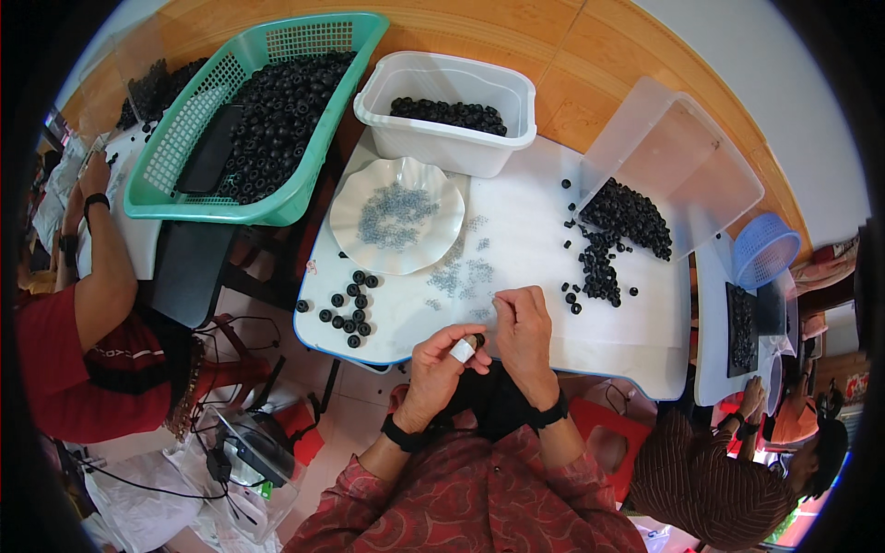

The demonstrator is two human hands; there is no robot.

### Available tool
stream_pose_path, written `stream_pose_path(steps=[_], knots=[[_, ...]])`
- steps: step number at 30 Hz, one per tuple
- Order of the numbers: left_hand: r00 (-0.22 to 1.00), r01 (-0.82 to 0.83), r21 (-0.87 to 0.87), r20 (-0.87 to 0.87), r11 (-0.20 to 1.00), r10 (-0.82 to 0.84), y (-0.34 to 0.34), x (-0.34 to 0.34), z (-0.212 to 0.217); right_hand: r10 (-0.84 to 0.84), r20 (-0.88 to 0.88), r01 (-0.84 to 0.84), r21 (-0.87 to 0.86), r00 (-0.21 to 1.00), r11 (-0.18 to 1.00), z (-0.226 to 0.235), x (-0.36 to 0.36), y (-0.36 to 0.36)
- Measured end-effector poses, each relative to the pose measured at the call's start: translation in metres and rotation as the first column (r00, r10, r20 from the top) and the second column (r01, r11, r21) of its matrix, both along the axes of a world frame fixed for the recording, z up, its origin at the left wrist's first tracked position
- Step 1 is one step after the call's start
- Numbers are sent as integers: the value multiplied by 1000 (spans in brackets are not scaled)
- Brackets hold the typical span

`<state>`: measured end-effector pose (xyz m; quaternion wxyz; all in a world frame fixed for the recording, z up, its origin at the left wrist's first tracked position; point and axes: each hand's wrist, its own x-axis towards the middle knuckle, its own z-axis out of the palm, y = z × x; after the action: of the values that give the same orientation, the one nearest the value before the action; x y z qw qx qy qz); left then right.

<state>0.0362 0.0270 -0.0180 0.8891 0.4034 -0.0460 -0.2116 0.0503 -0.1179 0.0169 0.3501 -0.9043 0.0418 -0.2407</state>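
My left hand (441, 370) is closed at the table's front edge, gripping a small black round part (476, 340) between thumb and fingers. A white band (462, 350), perhaps tape on a finger, shows beside that part. Just to its right, my right hand (524, 336) has its fingertips pinched together above the tabletop; anything between them is too small to make out. Tiny clear pieces (461, 276) lie scattered beyond my hands, and more fill the middle of a white scalloped plate (350, 214). Several black ring-shaped parts (350, 324) sit loose at the left.
A white tub (442, 155) and a green basket (277, 214) at the back hold black parts. At the right, a clear bin (687, 138) lies tipped, small black pieces (601, 272) spilling out. Co-workers sit at both sides, beside a red stool (608, 433).
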Motion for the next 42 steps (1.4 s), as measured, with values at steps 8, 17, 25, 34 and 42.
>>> stream_pose_path(steps=[8,17,25,34,42], knots=[[983,3,-223,-180,975,-44,-3,0,10,86,-94,-60,255,992,965,35,-51,-3],[982,68,-237,-155,969,-107,-17,-5,11,153,-86,-127,248,984,960,42,-68,-6],[989,110,-147,-80,983,-123,-24,-10,12,157,-87,-140,175,984,975,48,-72,-12],[987,156,68,29,985,-158,-29,-13,18,140,-88,-131,102,986,986,52,-77,-20],[972,198,99,110,975,-208,-31,-14,20,140,-108,-131,92,984,987,52,-83,-29]])
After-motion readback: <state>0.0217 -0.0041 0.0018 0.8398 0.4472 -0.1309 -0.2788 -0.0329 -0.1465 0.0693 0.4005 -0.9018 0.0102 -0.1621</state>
